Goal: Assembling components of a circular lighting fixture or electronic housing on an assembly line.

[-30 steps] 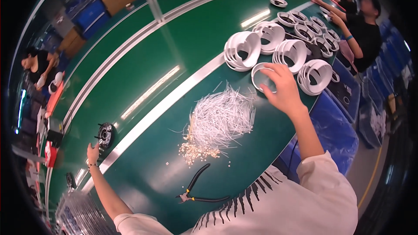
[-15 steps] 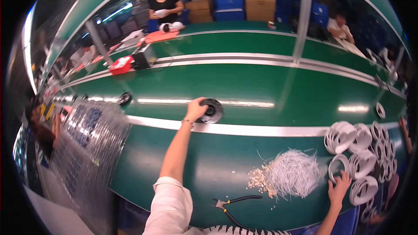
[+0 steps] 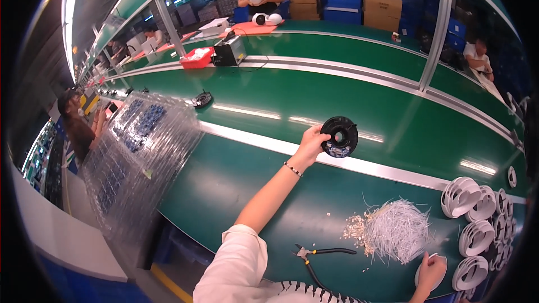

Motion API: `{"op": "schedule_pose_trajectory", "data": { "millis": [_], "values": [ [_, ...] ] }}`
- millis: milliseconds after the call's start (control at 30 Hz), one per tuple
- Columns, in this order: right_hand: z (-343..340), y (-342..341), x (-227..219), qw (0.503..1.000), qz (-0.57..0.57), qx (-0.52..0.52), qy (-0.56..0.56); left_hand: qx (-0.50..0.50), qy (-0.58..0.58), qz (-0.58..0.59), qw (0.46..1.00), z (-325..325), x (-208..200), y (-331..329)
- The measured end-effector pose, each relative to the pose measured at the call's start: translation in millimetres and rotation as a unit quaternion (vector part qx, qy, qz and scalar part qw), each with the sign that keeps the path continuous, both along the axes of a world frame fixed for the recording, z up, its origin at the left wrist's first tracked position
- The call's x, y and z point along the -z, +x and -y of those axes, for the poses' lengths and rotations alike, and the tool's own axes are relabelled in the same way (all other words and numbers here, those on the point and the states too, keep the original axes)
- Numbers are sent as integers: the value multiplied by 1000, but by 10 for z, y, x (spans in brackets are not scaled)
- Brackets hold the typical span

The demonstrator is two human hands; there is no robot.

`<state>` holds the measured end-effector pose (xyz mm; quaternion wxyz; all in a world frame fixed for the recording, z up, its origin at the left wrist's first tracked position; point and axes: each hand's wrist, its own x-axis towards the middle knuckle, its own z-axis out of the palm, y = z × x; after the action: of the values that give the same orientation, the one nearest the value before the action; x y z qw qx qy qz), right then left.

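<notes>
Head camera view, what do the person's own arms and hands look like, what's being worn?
Both hands are bare, with no gloves. The left hand has a thin beaded bracelet at the wrist, and its forearm is uncovered up to a short white sleeve at the shoulder. A black-and-white striped garment shows at the lower edge. Only the right hand and wrist show, uncovered.

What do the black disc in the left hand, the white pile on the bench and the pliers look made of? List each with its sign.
Black disc: probably moulded plastic, matt black, with a round centre hole and ribs.
White pile: thin white strands, likely plastic ties or wire offcuts; too fine to say which.
Pliers: grey metal jaws with dark handles, apparently rubber or plastic coated.
</notes>
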<state>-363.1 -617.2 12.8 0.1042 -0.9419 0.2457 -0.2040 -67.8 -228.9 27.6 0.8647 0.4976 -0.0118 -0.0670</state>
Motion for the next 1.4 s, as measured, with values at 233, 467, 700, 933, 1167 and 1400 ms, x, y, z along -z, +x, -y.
{"op": "schedule_pose_trajectory", "data": {
  "millis": [233, 467, 700, 933, 1167, 1400],
  "values": [
    [100, -375, -51, 993, -104, -26, -43, -7, -61, 54, 997, 4, -213, -289],
    [-30, -295, -171, 983, -157, 82, 52, 74, -43, 90, 992, 164, -384, -570],
    [-494, 275, -456, 883, 297, -68, 357, 138, -100, 108, 979, 636, -256, -937],
    [-1708, 1186, -657, 670, 201, -284, 656, 209, 3, 89, 974, 889, 23, -1346],
    [-1767, 1232, -422, 798, 154, -331, 478, 449, -197, -38, 871, 518, -232, -1160],
    [-1893, 1197, -609, 857, 119, -386, 321, 261, -196, -159, 932, 612, -272, -1136]
  ]
}}
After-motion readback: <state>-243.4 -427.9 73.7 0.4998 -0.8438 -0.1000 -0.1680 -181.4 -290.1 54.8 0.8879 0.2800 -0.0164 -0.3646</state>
